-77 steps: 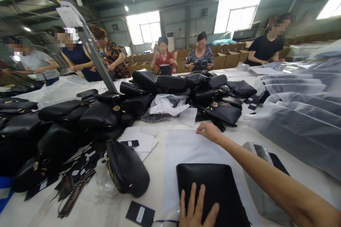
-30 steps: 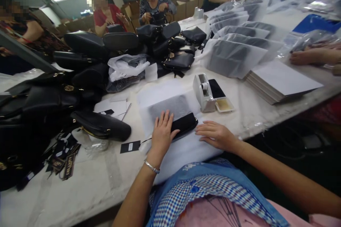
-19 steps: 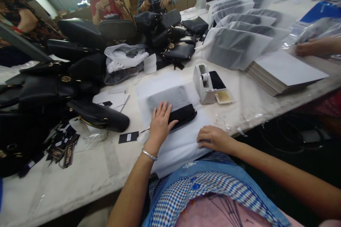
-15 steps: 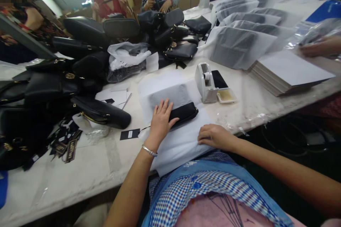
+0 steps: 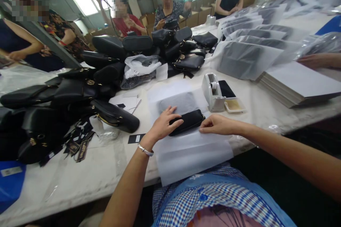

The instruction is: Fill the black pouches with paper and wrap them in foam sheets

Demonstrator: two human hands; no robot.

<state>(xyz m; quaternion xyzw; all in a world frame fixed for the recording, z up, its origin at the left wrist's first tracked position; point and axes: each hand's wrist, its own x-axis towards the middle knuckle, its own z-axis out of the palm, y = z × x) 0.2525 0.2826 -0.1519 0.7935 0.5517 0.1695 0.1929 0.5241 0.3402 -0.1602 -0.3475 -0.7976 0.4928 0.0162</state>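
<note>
In front of me a small black bag (image 5: pixel 188 121) with a gold-coloured fitting at its right end lies on white tissue paper (image 5: pixel 191 159). My left hand (image 5: pixel 165 123) rests at the bag's left end, fingers spread, the fingertips on a grey panel (image 5: pixel 181 103) under thin paper behind the bag. Beside the bag's right end is my right hand (image 5: pixel 213 125), its fingers curled and pinched together; whatever may be between them is hidden. A black tag (image 5: pixel 136 138) lies left of the paper, near my left wrist.
A tape dispenser (image 5: pixel 213 94) and a small white dish (image 5: pixel 234 105) stand behind my right hand. Black bags (image 5: pixel 71 90) pile up at left. A stack of boards (image 5: pixel 301 85) and paper-wrapped pieces (image 5: pixel 247 56) are at right. Several people work across the table.
My right hand has moved from the paper's front edge up to the bag's right end. My left hand has slid toward the bag's left end, uncovering more of it. The view has tilted up.
</note>
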